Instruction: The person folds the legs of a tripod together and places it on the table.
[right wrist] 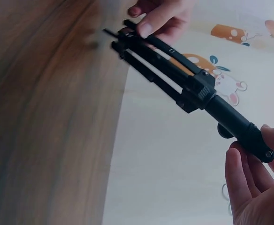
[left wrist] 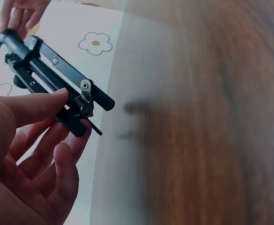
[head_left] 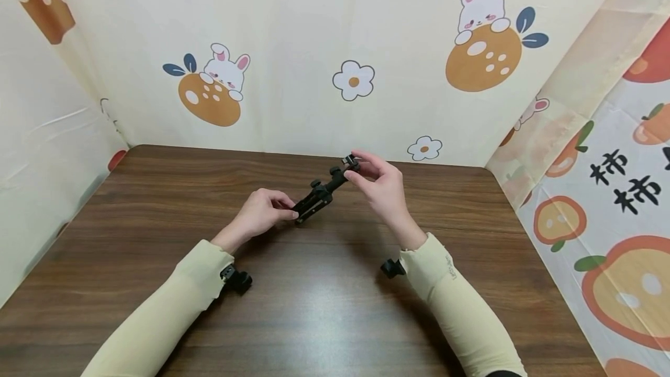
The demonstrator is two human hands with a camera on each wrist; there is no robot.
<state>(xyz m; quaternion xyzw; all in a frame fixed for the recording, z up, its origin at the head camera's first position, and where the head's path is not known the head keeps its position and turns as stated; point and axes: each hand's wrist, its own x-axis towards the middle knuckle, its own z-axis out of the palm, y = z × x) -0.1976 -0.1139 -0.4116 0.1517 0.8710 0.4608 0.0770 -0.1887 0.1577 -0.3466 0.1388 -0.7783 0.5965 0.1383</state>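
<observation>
A small black tripod [head_left: 320,192] with its legs folded together is held between both hands, slanting up to the right above the table. The left hand [head_left: 265,213] pinches the foot end of the legs between thumb and fingers. At the upper end, the right hand [head_left: 381,186] grips the tripod's head with its thumb and fingertips. In the left wrist view the tripod [left wrist: 48,70] shows its leg ends and a small metal hinge by the left fingertips. Along the tripod [right wrist: 198,91] in the right wrist view run the folded legs, the collar and the round centre tube.
A dark brown wooden table [head_left: 314,307] lies beneath the hands. Behind it hangs a cream cloth [head_left: 298,74] printed with rabbits and flowers, and a fruit-patterned cloth [head_left: 617,237] covers the right side. Small black devices sit at both sleeve cuffs.
</observation>
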